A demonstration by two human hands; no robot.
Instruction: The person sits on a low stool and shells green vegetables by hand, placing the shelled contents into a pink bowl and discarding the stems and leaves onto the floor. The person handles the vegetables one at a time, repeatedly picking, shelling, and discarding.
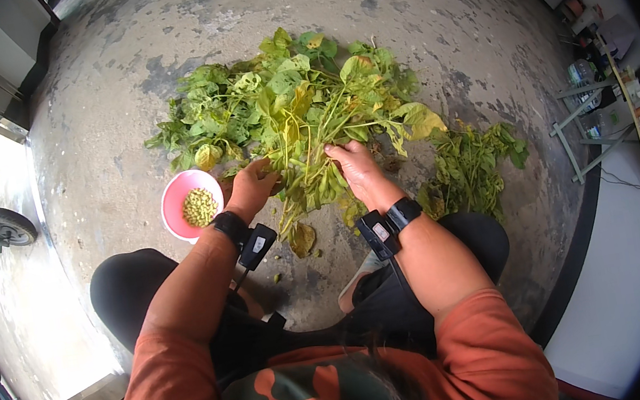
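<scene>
A leafy bean plant (316, 174) with green pods and yellowing leaves lies between my hands, its stems pointing away from me. My right hand (358, 168) grips it from the right, thumb on the stems. At the left edge of the plant, my left hand (253, 186) has its fingers curled closed; what they pinch is hidden behind the fingers. Just left of that hand, a pink bowl (171, 206) stands on the floor with shelled pale green beans (199, 207) in it. Beyond my hands spreads a heap of uprooted bean plants (222, 111).
A smaller pile of wilted plants (475, 166) lies by my right knee. Bits of pod and a fallen leaf (303, 239) rest on the worn concrete floor (111, 107) before my feet. A folding-legged table (584, 126) stands far right; a wheeled vehicle (9, 226) is outside left.
</scene>
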